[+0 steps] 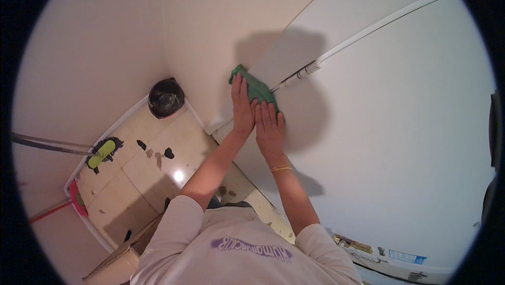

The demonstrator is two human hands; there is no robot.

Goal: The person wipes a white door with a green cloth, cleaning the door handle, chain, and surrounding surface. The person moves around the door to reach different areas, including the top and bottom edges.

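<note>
A green cloth [256,88] lies flat against the white door frame [262,64], close to a metal hinge [303,73]. My left hand [242,107] presses on the cloth's left part with its fingers extended. Beside it, my right hand [270,129] rests its fingertips on the cloth's lower right edge, with a thin yellow band around the wrist. The palms face the surface and are hidden. To the right of the hinge extends the white door [386,119].
A black bucket [166,99] stands in the corner. Left of it are a mop with a lime-green head [101,154] and a pink broom [78,198]. Dark scraps [169,153] lie on the tiled floor. A cardboard box [134,249] is at lower left; a latch with chain [355,243] is at lower right.
</note>
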